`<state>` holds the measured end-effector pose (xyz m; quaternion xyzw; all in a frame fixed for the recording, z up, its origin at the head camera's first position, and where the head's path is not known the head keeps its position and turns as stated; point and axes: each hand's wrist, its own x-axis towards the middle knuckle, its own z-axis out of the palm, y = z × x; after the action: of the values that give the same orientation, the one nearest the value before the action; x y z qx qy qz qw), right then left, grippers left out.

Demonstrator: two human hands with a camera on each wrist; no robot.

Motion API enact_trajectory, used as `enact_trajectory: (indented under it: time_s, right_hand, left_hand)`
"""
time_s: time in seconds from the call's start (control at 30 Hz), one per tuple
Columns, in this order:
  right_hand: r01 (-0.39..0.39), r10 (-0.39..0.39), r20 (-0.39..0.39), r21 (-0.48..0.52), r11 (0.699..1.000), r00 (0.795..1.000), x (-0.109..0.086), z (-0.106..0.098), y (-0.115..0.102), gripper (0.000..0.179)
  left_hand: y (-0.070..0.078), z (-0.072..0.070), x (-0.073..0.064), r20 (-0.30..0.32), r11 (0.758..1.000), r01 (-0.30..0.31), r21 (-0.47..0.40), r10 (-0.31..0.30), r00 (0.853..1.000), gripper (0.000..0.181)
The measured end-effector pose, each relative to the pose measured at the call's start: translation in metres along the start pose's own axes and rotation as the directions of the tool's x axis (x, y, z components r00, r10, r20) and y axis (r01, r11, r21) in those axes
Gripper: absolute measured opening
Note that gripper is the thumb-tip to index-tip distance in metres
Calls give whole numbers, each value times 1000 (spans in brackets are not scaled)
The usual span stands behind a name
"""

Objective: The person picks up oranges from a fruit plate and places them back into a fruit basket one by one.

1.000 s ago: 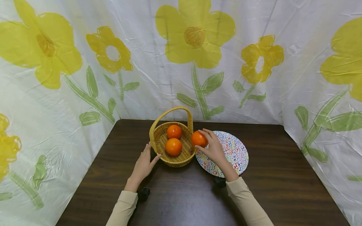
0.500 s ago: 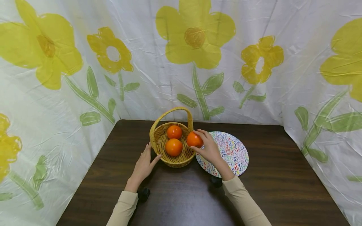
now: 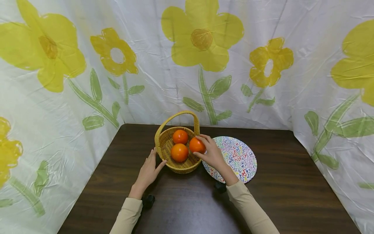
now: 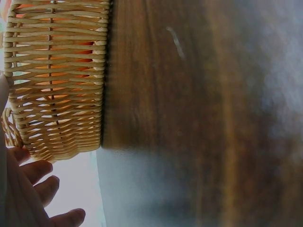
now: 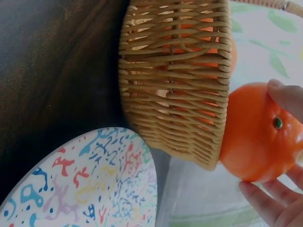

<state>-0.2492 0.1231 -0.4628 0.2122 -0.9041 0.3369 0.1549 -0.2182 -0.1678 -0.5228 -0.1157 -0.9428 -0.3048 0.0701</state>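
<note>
A yellow wicker basket (image 3: 183, 167) with an arched handle stands on the dark table, and two oranges lie in it, one orange (image 3: 179, 152) nearer and another orange (image 3: 180, 136) behind. My right hand (image 3: 212, 154) pinches a third orange (image 3: 197, 145) between thumb and fingers at the basket's right rim. In the right wrist view this orange (image 5: 258, 132) with its green stem spot is level with the rim. My left hand (image 3: 148, 171) rests at the basket's left side, thumb near the front rim. Its fingers (image 4: 46, 189) look extended, loosely spread, in the left wrist view.
A round plate (image 3: 239, 156) with a multicoloured squiggle pattern lies right of the basket, partly beneath my right forearm. Behind the wooden table (image 3: 187, 201) hangs a white curtain (image 3: 152, 81) printed with yellow flowers.
My right hand has carried the held orange leftward, from above the plate's left edge to over the basket's right rim. The left hand and the basket have stayed in place.
</note>
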Motion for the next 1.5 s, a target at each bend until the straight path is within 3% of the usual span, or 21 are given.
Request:
enact_trajectory:
  time_s: [0.8, 1.2, 1.5]
  right_hand:
    - [-23, 28, 55, -86, 996, 998, 7, 20, 1, 62]
    - [44, -23, 134, -156, 987, 991, 6, 36, 6, 63]
    - [82, -55, 142, -192, 978, 988, 7, 39, 7, 63]
  left_hand:
    - [0, 0, -1, 8, 1000, 16, 1, -16, 1000, 80]
    - [1, -1, -1, 2, 1000, 13, -8, -13, 1000, 81]
    - [1, 0, 0, 1, 1000, 18, 1, -18, 1000, 82]
